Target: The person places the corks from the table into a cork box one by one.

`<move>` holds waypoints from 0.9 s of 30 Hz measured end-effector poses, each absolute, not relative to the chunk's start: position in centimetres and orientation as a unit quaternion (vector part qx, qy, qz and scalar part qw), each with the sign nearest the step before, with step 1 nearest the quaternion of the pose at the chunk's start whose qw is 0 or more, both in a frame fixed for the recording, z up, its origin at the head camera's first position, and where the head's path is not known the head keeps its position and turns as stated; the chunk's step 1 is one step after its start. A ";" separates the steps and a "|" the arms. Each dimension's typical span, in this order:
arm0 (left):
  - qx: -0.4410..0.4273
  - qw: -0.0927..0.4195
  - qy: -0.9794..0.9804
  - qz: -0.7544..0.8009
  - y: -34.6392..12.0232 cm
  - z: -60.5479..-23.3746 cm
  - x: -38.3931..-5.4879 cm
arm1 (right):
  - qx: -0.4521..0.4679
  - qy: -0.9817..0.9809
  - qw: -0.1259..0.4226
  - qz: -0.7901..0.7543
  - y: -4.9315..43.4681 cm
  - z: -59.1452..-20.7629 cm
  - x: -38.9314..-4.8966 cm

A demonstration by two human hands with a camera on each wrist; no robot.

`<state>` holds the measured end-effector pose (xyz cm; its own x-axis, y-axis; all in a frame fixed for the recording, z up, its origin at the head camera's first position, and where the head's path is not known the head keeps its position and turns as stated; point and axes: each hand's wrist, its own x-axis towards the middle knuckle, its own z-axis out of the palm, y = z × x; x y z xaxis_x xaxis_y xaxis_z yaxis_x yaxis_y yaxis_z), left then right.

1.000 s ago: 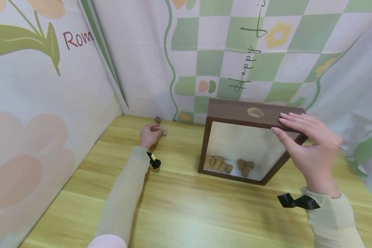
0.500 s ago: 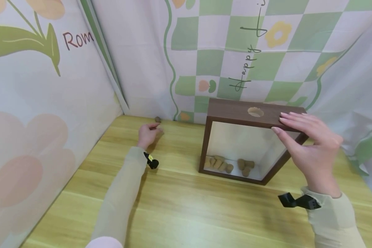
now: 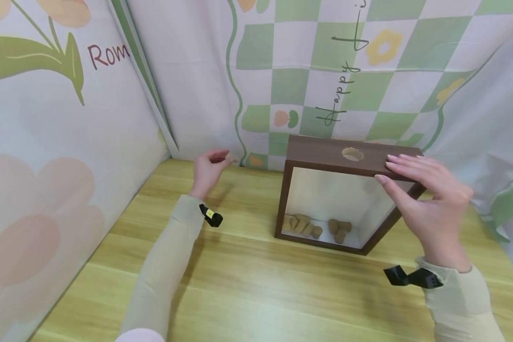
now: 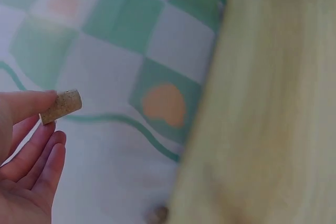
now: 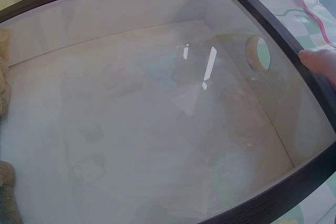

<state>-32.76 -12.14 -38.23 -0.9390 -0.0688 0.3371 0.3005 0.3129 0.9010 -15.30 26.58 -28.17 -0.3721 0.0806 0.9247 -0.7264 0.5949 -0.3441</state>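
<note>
My left hand (image 3: 207, 173) pinches a small cork (image 4: 62, 106) between thumb and fingers, raised at the back left of the table near the curtain. The cork's free end points away from the hand in the left wrist view. My right hand (image 3: 433, 190) rests on the top right corner of a dark brown box frame (image 3: 316, 151), fingers straight along the top. Its thumb (image 5: 317, 62) lies at the front edge. The box has a round hole (image 3: 352, 154) in its top and a clear front. Several corks (image 3: 301, 225) lie inside on its floor.
A blurred brown piece (image 4: 157, 214) sits where the wooden table (image 3: 248, 285) meets the back curtain (image 3: 299, 85). On the left stands a printed cloth wall (image 3: 68, 133). The box is upright at the right of the table, close to the curtain.
My left hand, low at the table by the cork before, has come up toward the curtain with the cork between its fingers. The right hand and the box stay as they were.
</note>
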 end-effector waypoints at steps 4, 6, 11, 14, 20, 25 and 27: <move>-0.105 0.166 -0.788 -0.583 -11.2 -36.0 -31.9 | 0.222 -0.728 0.515 0.394 26.5 -28.1 -15.3; -0.122 0.171 -0.780 -0.589 -10.7 -34.9 -31.5 | 0.223 -0.726 0.516 0.395 26.5 -28.1 -15.3; -0.163 0.175 -0.752 -0.615 -9.2 -32.2 -30.2 | 0.224 -0.724 0.519 0.396 26.5 -28.1 -15.3; -0.189 0.181 -0.735 -0.626 -8.1 -30.5 -29.3 | 0.224 -0.724 0.519 0.395 26.4 -28.0 -15.3; -0.253 0.202 -0.698 -0.639 -6.0 -27.6 -27.5 | 0.225 -0.726 0.518 0.393 26.4 -27.9 -15.2; -0.308 0.219 -0.673 -0.636 -4.4 -25.7 -26.4 | 0.227 -0.726 0.518 0.392 26.4 -27.9 -15.2; -0.327 0.229 -0.666 -0.630 -3.8 -25.1 -26.0 | 0.227 -0.726 0.518 0.392 26.4 -27.9 -15.2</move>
<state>-25.96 -3.78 -25.14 -0.6811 0.1482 0.7170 0.7242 -0.0073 0.6895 -15.18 26.39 -27.92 -0.3608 0.0760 0.9295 -0.7352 0.5901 -0.3336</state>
